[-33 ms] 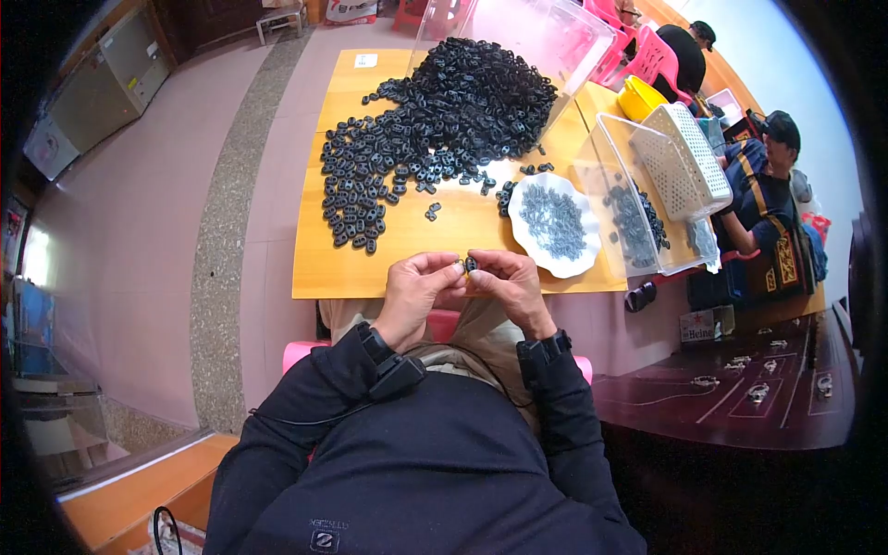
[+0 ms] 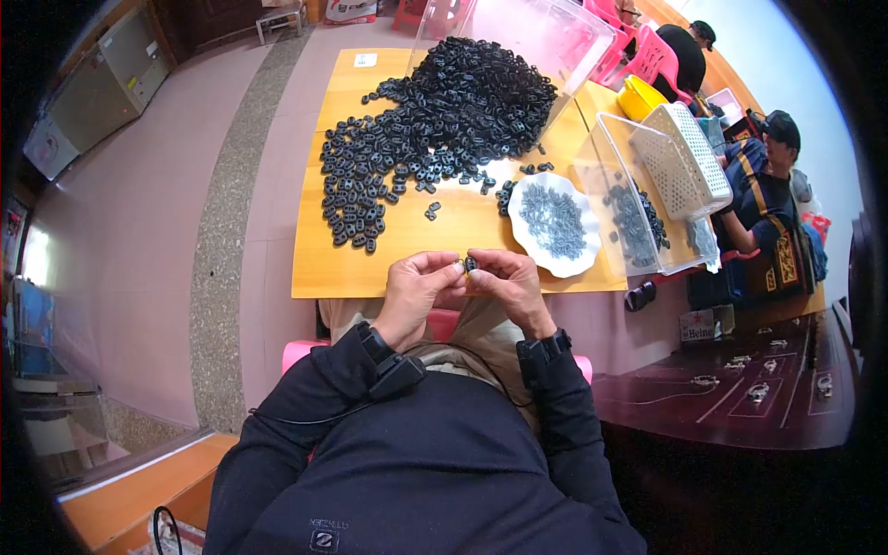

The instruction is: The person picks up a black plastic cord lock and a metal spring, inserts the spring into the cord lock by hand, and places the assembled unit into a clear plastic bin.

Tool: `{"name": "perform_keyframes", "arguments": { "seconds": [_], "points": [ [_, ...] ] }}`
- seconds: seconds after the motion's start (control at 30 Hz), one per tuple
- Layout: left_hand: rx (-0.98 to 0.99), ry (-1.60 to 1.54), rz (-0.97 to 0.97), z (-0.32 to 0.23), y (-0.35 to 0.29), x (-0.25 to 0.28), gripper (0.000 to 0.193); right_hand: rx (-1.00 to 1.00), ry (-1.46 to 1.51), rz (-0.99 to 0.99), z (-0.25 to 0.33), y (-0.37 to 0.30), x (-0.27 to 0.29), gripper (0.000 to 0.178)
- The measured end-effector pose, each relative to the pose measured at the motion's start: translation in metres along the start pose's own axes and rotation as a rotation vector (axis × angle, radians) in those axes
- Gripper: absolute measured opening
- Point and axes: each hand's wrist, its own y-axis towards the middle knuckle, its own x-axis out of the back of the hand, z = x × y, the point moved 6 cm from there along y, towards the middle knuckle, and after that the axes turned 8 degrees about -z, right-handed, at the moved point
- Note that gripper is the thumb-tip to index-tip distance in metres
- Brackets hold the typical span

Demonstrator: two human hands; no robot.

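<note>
At the table's near edge my two hands meet, fingertips pinched together. Between the fingertips of my right hand [image 2: 511,285] is a small black oval piece [image 2: 471,265] with holes, like the ones heaped on the table. My left hand [image 2: 416,291] presses its thumb and finger against the piece's left side; whether a smaller part is also pinched there I cannot make out. Just right of my hands lies a white scalloped plate [image 2: 566,269] holding many tiny dark grey parts [image 2: 553,220]. Beyond my hands spreads a big heap of black oval pieces [image 2: 476,106].
A clear plastic box [image 2: 578,55] lies tipped behind the heap on the wooden table [image 2: 416,236]. To the right stand another clear bin [image 2: 606,129] with black pieces, a white perforated basket [image 2: 680,153] and a yellow bowl [image 2: 638,97]. A person in a cap [image 2: 768,185] sits further right.
</note>
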Motion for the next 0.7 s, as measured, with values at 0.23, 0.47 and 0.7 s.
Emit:
{"name": "perform_keyframes", "arguments": {
  "seconds": [0.23, 0.47, 0.7],
  "points": [
    [-0.009, 0.017, 0.030, 0.0013, 0.0001, -0.0012, 0.017, 0.004, -0.005, -0.003, 0.0028, -0.0009, -0.0006, 0.029],
    [-0.004, 0.024, 0.049, 0.0042, 0.0009, -0.0003, 0.019, -0.012, 0.000, -0.029, 0.0044, -0.0019, -0.0010, 0.029],
    [0.026, 0.044, 0.073, 0.0028, -0.0015, -0.0034, 0.019, 0.007, -0.032, -0.009, 0.0066, -0.0018, -0.0007, 0.029]
  ]
}}
